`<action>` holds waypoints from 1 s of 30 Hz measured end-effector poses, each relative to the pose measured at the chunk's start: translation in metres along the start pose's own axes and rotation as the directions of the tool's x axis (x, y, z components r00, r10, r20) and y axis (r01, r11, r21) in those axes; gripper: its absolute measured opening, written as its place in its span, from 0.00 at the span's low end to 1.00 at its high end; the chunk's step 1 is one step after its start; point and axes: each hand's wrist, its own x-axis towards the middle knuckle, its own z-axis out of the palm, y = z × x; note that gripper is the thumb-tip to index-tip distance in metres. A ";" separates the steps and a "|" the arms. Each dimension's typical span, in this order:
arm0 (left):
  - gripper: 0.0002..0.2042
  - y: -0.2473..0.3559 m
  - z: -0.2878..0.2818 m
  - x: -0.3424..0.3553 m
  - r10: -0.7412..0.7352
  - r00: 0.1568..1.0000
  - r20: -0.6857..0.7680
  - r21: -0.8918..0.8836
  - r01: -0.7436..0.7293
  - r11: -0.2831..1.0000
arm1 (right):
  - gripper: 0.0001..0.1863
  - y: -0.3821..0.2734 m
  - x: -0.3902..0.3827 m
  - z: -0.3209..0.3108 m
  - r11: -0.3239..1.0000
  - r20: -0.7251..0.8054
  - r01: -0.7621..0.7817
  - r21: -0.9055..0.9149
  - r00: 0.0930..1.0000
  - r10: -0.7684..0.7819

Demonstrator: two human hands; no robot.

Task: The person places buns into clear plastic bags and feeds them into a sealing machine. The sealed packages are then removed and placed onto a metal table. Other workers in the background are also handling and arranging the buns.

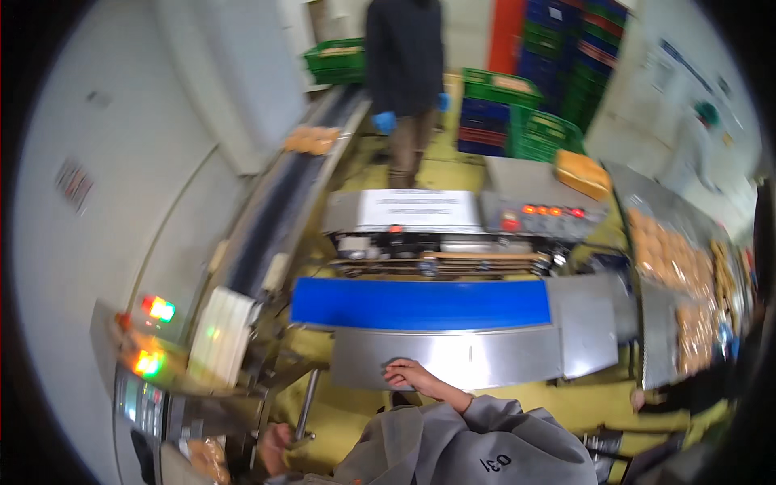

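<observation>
My right hand [414, 377] is just above the steel plate [501, 356] that runs along the near side of a blue conveyor belt [420, 304]. Its fingers point left, a little bent and apart, with nothing visible in them. Low on the left, my left hand [276, 440] is smeared by motion, so its fingers cannot be made out. Nearest to it is a clear bag of buns [208, 461] at the lower left edge, with a gap between them.
A narrow dark conveyor [275, 202] carries a pack of buns [312, 139]. Bagged buns [667, 250] cover the steel table [659, 327] at right, beside another person's dark sleeve [695, 396]. A bread loaf [583, 175] tops the machine. Ahead stands a person [404, 65] near green crates [546, 133].
</observation>
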 end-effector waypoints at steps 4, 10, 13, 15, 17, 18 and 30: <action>0.18 -0.092 0.300 -0.020 -0.249 0.958 0.143 0.723 0.071 0.687 | 0.08 -0.013 -0.046 -0.103 0.932 -0.341 0.263 0.249 0.925 -0.170; 0.20 -0.183 0.486 0.007 -0.629 0.698 0.343 0.938 -0.289 0.190 | 0.20 -0.047 -0.190 -0.325 0.851 -0.793 0.452 -0.266 0.400 -0.460; 0.20 -0.213 0.574 -0.025 -0.651 0.643 0.403 0.915 -0.301 0.269 | 0.22 -0.077 -0.263 -0.466 0.780 -0.780 0.010 -0.626 0.003 -0.626; 0.20 -0.237 0.622 -0.039 -0.649 0.683 0.336 0.942 -0.226 0.250 | 0.27 -0.118 -0.305 -0.545 0.558 -0.569 -0.415 -0.719 -0.111 -0.815; 0.20 -0.273 0.666 -0.042 -0.667 0.666 0.334 0.939 -0.174 0.296 | 0.35 -0.171 -0.342 -0.590 0.583 -0.710 -0.590 -0.559 -0.024 -0.704; 0.20 -0.292 0.688 -0.042 -0.687 0.648 0.327 0.940 -0.149 0.307 | 0.36 -0.180 -0.359 -0.619 0.485 -0.658 -0.669 -0.563 0.008 -0.753; 0.23 -0.550 0.963 0.046 -0.816 0.269 0.512 0.796 -0.505 0.333 | 0.36 -0.139 -0.438 -0.671 0.286 -0.621 -0.696 -0.658 0.287 -0.730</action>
